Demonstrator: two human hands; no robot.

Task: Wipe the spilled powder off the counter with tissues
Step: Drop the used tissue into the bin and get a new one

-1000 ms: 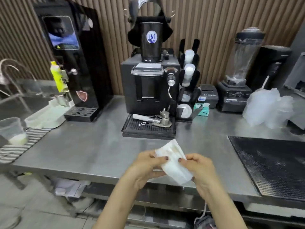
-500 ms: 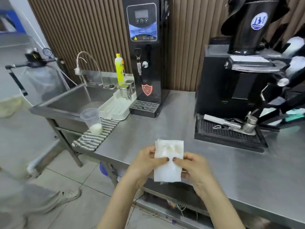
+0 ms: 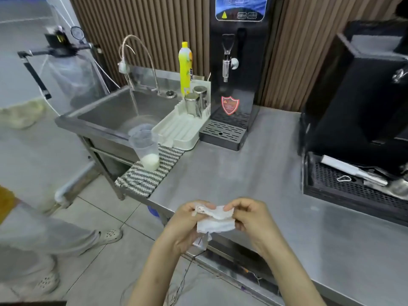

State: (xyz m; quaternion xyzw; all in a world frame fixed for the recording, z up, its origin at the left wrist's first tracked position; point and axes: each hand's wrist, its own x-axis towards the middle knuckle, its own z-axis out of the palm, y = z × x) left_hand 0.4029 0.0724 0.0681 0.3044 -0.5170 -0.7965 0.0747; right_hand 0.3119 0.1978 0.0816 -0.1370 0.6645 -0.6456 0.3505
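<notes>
Low centre of frame: left hand [image 3: 184, 221] and right hand [image 3: 250, 217] are both pinching a crumpled tissue [image 3: 217, 220], fingers curled round its ends, holding it just over the counter [image 3: 254, 177] edge. Farther up left, a cup [image 3: 146, 151] is standing on a striped mat [image 3: 148, 177]. Beyond it, sink [image 3: 114, 111] and black dispenser [image 3: 235, 69] are sitting against the wall.

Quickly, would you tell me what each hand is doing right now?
Left hand: fingers pinch the left end of the tissue.
Right hand: fingers pinch the same tissue's right end.
</notes>
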